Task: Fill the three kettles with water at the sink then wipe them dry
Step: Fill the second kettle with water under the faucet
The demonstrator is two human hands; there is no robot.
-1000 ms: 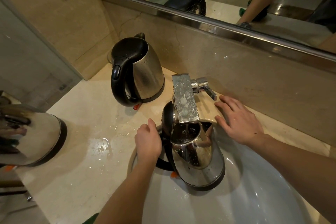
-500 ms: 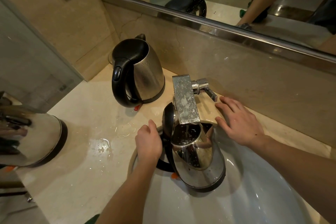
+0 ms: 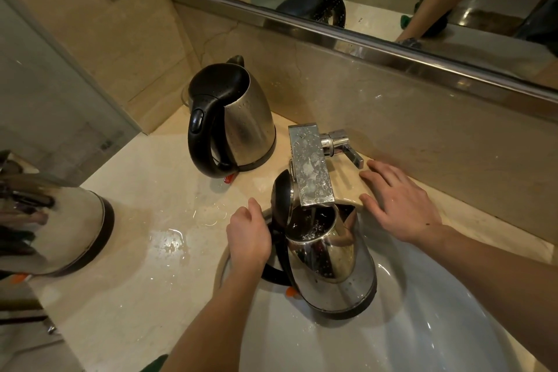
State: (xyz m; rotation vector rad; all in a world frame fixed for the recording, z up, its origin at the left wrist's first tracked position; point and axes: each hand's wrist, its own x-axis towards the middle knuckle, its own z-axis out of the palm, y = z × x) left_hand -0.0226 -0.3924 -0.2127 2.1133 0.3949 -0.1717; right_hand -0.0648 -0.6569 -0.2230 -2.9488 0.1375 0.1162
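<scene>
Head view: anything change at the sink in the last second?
Nothing visibly moved. The left hand still grips the handle of the kettle under the faucet, in the sink; the right hand still lies flat on the counter by the lever. The back kettle and left kettle stand as before.

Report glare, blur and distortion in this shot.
Head view: warm, dim light; wide-angle bends the mirror frame and stretches and smears the left-edge kettle; glare spots on the wet counter and sink basin; the kettle under the tap is sharp, its steel mirroring the surroundings.
</scene>
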